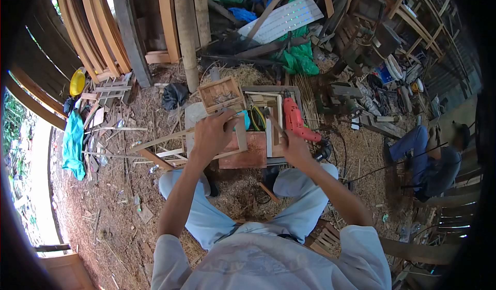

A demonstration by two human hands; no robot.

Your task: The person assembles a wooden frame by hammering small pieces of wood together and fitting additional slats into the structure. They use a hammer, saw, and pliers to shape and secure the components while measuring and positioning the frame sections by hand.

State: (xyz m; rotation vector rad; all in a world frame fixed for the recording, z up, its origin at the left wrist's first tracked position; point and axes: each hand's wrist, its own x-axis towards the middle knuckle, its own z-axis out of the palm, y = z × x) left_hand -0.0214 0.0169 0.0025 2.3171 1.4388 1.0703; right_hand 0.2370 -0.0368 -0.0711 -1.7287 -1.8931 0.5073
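Observation:
My right hand (297, 149) is closed round the handle of a hammer (276, 123), its dark head raised toward the middle of the workbench. Opposite it, my left hand (211, 132) has its fingers pinched together at the upper end of a light wooden frame (241, 136); what sits between the fingertips is too small to tell. That frame stretches off to the left, below my left wrist. Just beyond my left hand, a small wooden box (221, 93) holds what look like nails. A red power drill (294, 117) lies beyond my right hand.
A reddish board (243, 161) forms the near part of the low bench. Loose wood strips (168, 135) lie at left on the shavings-covered floor. A black cable (343, 150) runs at right. Another person (439, 166) sits far right. A bamboo post (186, 37) stands behind the bench.

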